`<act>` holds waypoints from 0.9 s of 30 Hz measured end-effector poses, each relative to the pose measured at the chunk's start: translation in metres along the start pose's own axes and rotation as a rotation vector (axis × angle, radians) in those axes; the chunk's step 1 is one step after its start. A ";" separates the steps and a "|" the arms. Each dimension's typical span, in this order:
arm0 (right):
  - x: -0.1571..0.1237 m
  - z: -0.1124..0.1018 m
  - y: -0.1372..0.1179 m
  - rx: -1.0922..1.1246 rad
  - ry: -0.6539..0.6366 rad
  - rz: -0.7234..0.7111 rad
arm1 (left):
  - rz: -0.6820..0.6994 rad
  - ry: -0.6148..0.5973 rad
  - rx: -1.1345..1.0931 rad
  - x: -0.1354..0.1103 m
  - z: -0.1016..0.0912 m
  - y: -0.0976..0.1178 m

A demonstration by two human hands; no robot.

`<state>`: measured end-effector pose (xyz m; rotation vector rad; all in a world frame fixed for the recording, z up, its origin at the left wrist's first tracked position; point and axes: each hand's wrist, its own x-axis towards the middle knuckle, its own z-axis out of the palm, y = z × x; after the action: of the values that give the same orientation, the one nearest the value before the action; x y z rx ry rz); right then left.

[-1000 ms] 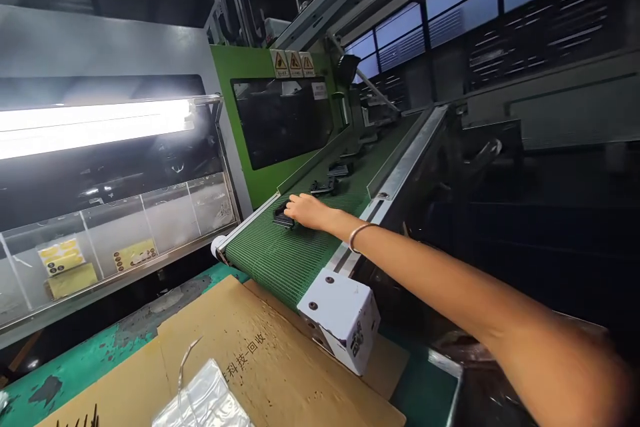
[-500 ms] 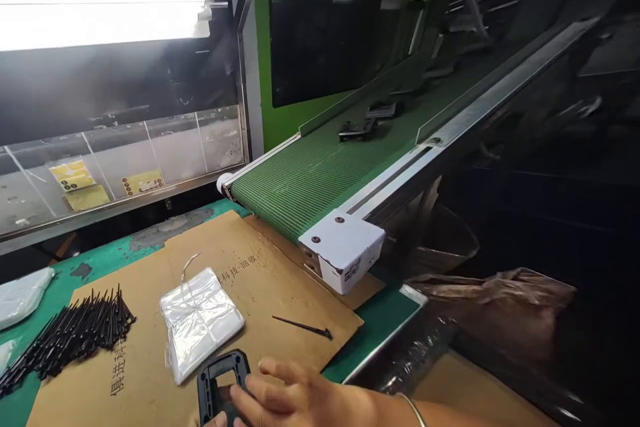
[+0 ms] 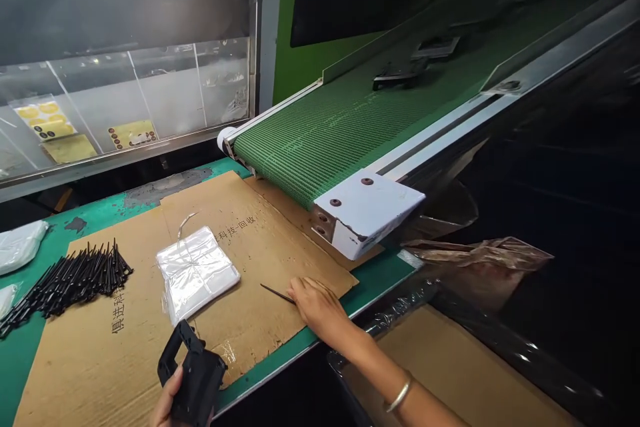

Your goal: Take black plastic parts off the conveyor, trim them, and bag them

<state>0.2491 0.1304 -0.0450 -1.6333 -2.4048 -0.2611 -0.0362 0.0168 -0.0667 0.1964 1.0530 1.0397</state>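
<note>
- The left hand (image 3: 167, 403), partly cut off by the bottom edge, is bent around a black plastic frame (image 3: 197, 384), the thumb lying against its near side; the other fingers are mostly hidden behind it.
- The frame is tilted up above the near edge of the cardboard (image 3: 260, 340), its open loop toward the left and its solid part toward the right.
- The right hand (image 3: 320, 310) is low over the cardboard, fingers curled and close together, covering one end of a thin black stick (image 3: 275, 292); whether they pinch it cannot be told.
- The stick's bare end points left, toward a tied stack of clear bags (image 3: 203, 274).
- A metal bracelet (image 3: 399, 395) circles the right wrist.
- A pile of black sticks (image 3: 85, 280) lies at the left, partly on the cardboard and partly on the green table (image 3: 14, 367).
- Beyond the hands, a green conveyor belt (image 3: 310, 154) slopes up to the right, with dark parts (image 3: 397, 78) lying on it.
- At the right, below the table edge, is a box (image 3: 440, 364) with dark plastic film about it.
</note>
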 end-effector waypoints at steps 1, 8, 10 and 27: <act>-0.001 0.001 -0.008 0.001 -0.008 -0.005 | 0.000 0.018 -0.026 0.003 -0.001 -0.001; -0.001 0.007 -0.032 0.007 -0.065 -0.013 | -0.097 0.052 -0.335 0.008 0.010 -0.012; 0.000 0.007 -0.030 0.014 -0.078 0.001 | -0.063 0.090 -0.377 0.004 0.018 -0.013; -0.034 -0.051 -0.107 0.846 -0.015 -0.256 | -0.023 0.338 -0.643 -0.031 0.094 0.023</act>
<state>0.1659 0.0476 -0.0082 -0.9406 -2.2333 0.6469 0.0209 0.0353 0.0151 -0.5267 0.9614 1.3660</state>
